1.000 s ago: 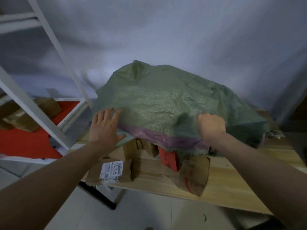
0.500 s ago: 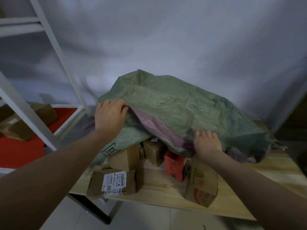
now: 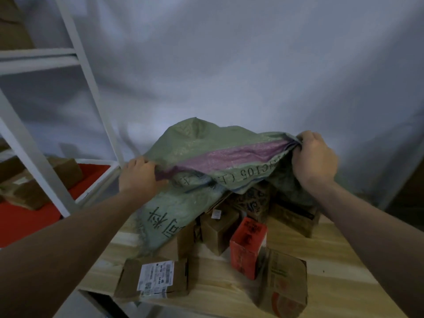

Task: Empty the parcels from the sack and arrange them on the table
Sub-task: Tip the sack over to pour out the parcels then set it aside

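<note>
Where the wooden table [image 3: 325, 255] meets its near edge, two flat parcels lie closest: a brown cardboard box with white label [image 3: 153, 280] at left, label face up and printed with barcodes, and a kraft paper mailer [image 3: 285, 286] at right, creased, with rounded corners and red print low on it. The tabletop is pale plank with visible grain. Just beyond the mailer stands a red carton [image 3: 247, 246], upright and matte, its dark print too blurred to read. Beside it to the left sits a plain brown box [image 3: 218, 228] with a small white sticker near its top. Further back a dark patterned box [image 3: 253, 199] and another brown box [image 3: 294, 218] sit half under cloth.

Over the pile hangs the sack [image 3: 206, 157], woven green plastic with a coarse sheen, a purple band near its hem and black characters on the drooping flap. Left hand [image 3: 137, 175]: fingers curled shut over the sack's edge, cloth pinched under the fingers. Right hand [image 3: 315, 157]: a closed fist bunching the sack's far corner, held higher than the left. The sack is stretched between both hands, above the parcels and draped onto the leftmost ones.

Left of the table, a white metal rack [image 3: 29, 161] with a red shelf [image 3: 25, 221] holding more brown boxes. Behind all, a wrinkled pale backdrop [image 3: 229, 65].
</note>
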Demonstrator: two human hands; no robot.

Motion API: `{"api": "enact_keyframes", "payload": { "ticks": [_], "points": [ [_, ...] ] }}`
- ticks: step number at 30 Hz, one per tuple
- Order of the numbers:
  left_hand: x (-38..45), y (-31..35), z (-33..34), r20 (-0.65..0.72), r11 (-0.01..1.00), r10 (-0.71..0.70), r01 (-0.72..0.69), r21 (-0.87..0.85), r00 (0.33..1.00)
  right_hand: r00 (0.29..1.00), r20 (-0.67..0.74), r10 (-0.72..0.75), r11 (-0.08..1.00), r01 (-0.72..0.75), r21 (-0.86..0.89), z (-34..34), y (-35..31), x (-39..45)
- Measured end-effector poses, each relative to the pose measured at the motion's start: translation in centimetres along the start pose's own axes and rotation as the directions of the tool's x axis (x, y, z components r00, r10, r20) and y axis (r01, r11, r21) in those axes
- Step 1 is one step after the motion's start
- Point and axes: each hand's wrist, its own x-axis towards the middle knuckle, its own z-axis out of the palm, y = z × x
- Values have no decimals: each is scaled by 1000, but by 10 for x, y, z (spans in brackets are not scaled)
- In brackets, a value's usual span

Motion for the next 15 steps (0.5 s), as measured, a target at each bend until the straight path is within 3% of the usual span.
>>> {"api": "enact_keyframes", "payload": {
  "ticks": [2, 5, 8, 11, 12, 15],
  "points": [
    [3, 1, -12, 18, 988, -112, 113, -106, 994, 999, -30, 28, 999, -27, 30, -9, -3, 17],
    [24, 1, -29, 88, 890, -215, 233, -393, 973, 999, -38, 18, 1000, -18, 6, -17, -7, 38],
    [56, 3, -45, 99, 632, -290, 268, -727, 952, 999, 25, 48, 999, -48, -5, -23, -16, 51],
    [82, 11, -63, 173, 403, -345, 312, -860, 923, 993, 108, 58, 998, -55, -27, -25, -20, 62],
    [89, 14, -69, 170, 396, -348, 308, -865, 922, 990, 131, 59, 998, -55, -34, -27, -21, 67],
    [112, 14, -86, 32, 555, -367, 247, -794, 930, 990, 132, 57, 997, -48, -67, -35, -24, 84]
  ]
}}
